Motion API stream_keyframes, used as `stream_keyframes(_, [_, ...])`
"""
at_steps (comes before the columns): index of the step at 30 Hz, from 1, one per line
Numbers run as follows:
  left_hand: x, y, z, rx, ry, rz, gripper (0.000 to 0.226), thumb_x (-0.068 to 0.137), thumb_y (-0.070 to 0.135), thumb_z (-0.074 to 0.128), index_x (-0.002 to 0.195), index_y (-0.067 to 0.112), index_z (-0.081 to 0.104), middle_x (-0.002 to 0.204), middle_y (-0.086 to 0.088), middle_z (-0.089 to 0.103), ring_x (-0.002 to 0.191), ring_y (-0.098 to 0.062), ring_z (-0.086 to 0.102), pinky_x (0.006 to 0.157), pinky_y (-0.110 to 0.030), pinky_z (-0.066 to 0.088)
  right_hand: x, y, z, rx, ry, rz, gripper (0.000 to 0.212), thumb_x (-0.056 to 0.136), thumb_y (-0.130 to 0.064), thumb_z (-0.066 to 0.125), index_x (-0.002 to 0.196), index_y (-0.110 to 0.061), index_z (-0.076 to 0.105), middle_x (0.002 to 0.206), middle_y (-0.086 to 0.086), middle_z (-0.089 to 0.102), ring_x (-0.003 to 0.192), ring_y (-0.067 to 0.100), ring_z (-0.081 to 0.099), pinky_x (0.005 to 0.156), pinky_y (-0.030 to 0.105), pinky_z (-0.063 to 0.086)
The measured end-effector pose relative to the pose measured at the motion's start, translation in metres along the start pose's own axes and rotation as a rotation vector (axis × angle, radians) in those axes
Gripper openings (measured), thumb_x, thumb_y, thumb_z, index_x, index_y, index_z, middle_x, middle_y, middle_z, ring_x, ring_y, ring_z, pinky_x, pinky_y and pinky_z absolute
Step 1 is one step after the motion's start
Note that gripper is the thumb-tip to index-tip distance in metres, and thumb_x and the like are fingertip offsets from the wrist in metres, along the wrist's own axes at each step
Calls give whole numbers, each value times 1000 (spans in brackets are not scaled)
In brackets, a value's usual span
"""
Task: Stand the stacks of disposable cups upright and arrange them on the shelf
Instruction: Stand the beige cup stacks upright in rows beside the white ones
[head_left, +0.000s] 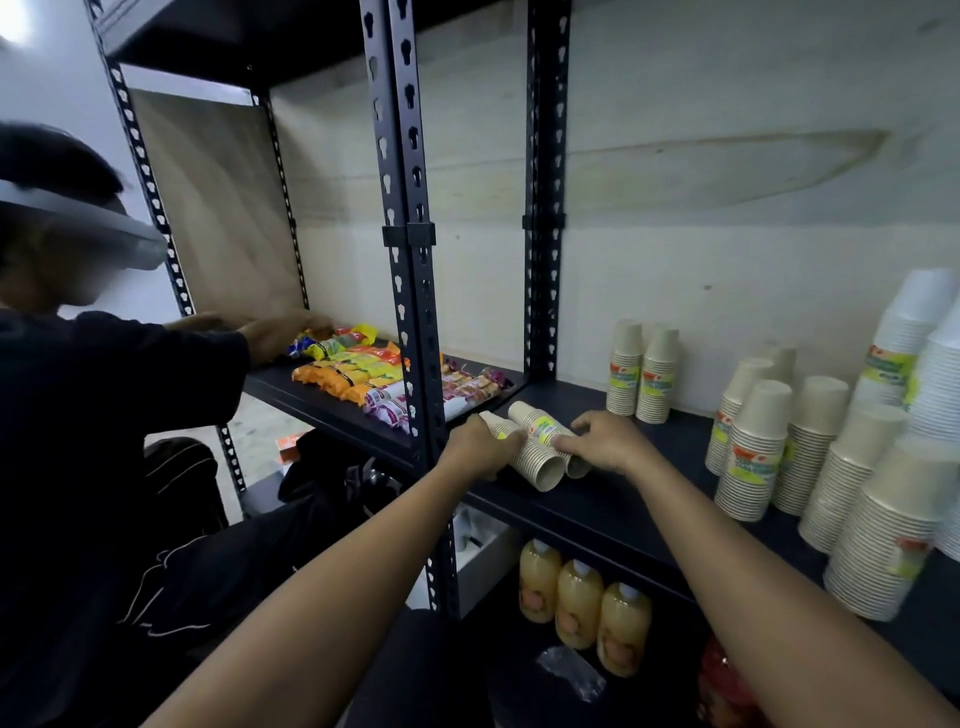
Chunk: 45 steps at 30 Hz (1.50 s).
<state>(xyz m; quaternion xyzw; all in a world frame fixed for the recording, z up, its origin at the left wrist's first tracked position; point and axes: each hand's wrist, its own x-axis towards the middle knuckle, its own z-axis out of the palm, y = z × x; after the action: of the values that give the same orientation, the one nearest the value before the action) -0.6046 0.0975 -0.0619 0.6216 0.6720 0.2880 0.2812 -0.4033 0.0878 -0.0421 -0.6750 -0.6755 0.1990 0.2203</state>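
Two stacks of beige paper cups lie on their sides near the left end of the dark shelf (613, 499). My left hand (475, 447) wraps the left lying stack (535, 460), whose open mouth faces me. My right hand (605, 441) closes on the right lying stack (540, 423), which carries a yellow-green label. Two stacks (641, 374) stand upside down against the back wall. Several more beige stacks (753, 447) stand at the right, with taller white cup stacks (930, 353) behind them.
A black slotted upright (415, 312) stands just left of my left hand. Beyond it, another person's hands sort snack packets (358, 371) on the neighbouring shelf. Juice bottles (579, 603) stand on the shelf below.
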Motion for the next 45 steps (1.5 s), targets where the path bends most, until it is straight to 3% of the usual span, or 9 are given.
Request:
stream_keyframes(3, [0, 3, 5, -61, 0, -13, 76, 90, 57, 65, 143, 8, 40, 118, -4, 55, 76, -14, 67, 71, -36, 65, -1, 1, 0, 31, -8, 9, 42, 87, -50, 73, 109, -15, 74, 103, 2, 75, 92, 15, 69, 89, 38, 56])
stream_keyframes(7, [3, 8, 5, -176, -11, -30, 83, 87, 47, 74, 149, 13, 32, 134, -11, 53, 94, -22, 67, 72, -40, 65, -1, -1, 1, 87, -10, 15, 31, 87, -44, 76, 102, -17, 75, 89, -3, 76, 73, 4, 67, 68, 28, 50])
stream_keyframes(12, [8, 12, 5, -345, -6, -88, 83, 82, 36, 82, 146, 18, 33, 132, -11, 55, 102, -29, 66, 65, -44, 65, -3, -1, 2, 162, 74, 25, 43, 81, -43, 82, 100, -4, 77, 95, 13, 76, 90, 23, 73, 81, 42, 57])
stream_keyframes(15, [8, 18, -2, -513, -70, -132, 92, 82, 23, 83, 152, 25, 22, 133, -12, 53, 108, -32, 66, 72, -49, 64, -4, 6, -3, 401, 85, 72, 31, 80, -34, 86, 93, -7, 79, 85, 8, 78, 68, 12, 75, 60, 27, 60])
stream_keyframes(22, [19, 31, 2, -487, -52, 52, 77, 86, 19, 80, 149, 5, 39, 132, -13, 64, 103, -26, 67, 64, -26, 54, -16, 32, -18, 1045, 145, 169, 34, 88, -21, 80, 115, -3, 70, 106, 14, 76, 96, 26, 76, 81, 44, 64])
stream_keyframes(25, [22, 44, 9, -478, -47, 108, 53, 88, 10, 77, 135, 2, 55, 124, -9, 68, 98, -21, 66, 66, -21, 52, -28, 36, -22, 1139, 216, 127, 32, 90, -11, 76, 116, -19, 59, 108, 9, 74, 99, 28, 74, 79, 45, 63])
stream_keyframes(29, [39, 59, 25, -467, -26, 189, 55, 79, 15, 85, 128, 7, 61, 121, -7, 70, 101, -20, 69, 86, -34, 58, -32, 44, -20, 990, 258, 118, 52, 90, -9, 71, 127, -37, 48, 107, 5, 74, 100, 22, 72, 86, 46, 62])
stream_keyframes(37, [72, 76, 62, -393, -52, 343, 60, 79, 14, 85, 133, 17, 58, 113, 2, 67, 99, -15, 65, 87, -30, 51, 0, 65, -8, 580, 489, 98, 53, 88, -14, 73, 137, -19, 52, 120, -6, 61, 102, 8, 58, 85, 25, 45])
stream_keyframes(45, [106, 71, 102, -447, -68, 449, 62, 78, 18, 84, 134, 27, 58, 108, 7, 71, 100, -7, 68, 90, -28, 55, 37, 85, 4, 368, 545, 188, 50, 91, -15, 70, 137, -14, 49, 132, 8, 52, 123, 26, 55, 104, 40, 47])
